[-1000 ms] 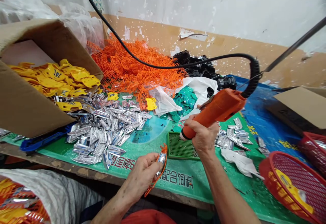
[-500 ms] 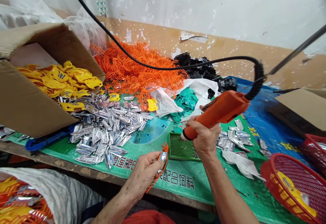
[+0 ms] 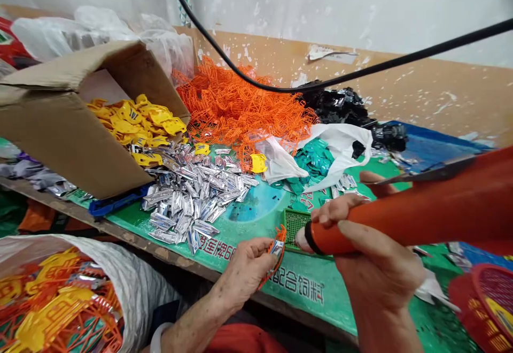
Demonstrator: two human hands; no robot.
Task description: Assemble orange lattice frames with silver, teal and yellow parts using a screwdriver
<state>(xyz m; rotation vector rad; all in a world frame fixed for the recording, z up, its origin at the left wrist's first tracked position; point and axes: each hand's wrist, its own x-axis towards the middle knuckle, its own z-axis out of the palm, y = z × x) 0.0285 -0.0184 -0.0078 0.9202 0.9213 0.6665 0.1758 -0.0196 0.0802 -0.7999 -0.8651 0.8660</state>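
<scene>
My left hand (image 3: 250, 267) pinches an orange plastic frame (image 3: 282, 233) with a silver metal-looking piece (image 3: 276, 247) lying along it, above the front edge of the table. Much of both parts is hidden behind the fingers. In my right hand (image 3: 380, 273) is an orange electric screwdriver (image 3: 409, 219), tilted with its pale nose (image 3: 302, 239) pointing down to the left. That nose is over a small green mesh tray (image 3: 295, 221), apart from the frame. Whether the tip touches the tray I cannot tell.
Silver pieces (image 3: 192, 192) lie heaped left of the tray. A cardboard box (image 3: 76, 139) spills yellow parts (image 3: 140, 120). Behind are piles of orange frames (image 3: 244, 101) and black parts (image 3: 340, 107). A white sack (image 3: 136, 278) stands front left, a red basket (image 3: 465, 294) right. A black cable (image 3: 280, 90) crosses above.
The screwdriver and my right hand have come much closer to the camera. The whole view has shifted, so the table things appear further right. My left hand keeps its hold on the frame.
</scene>
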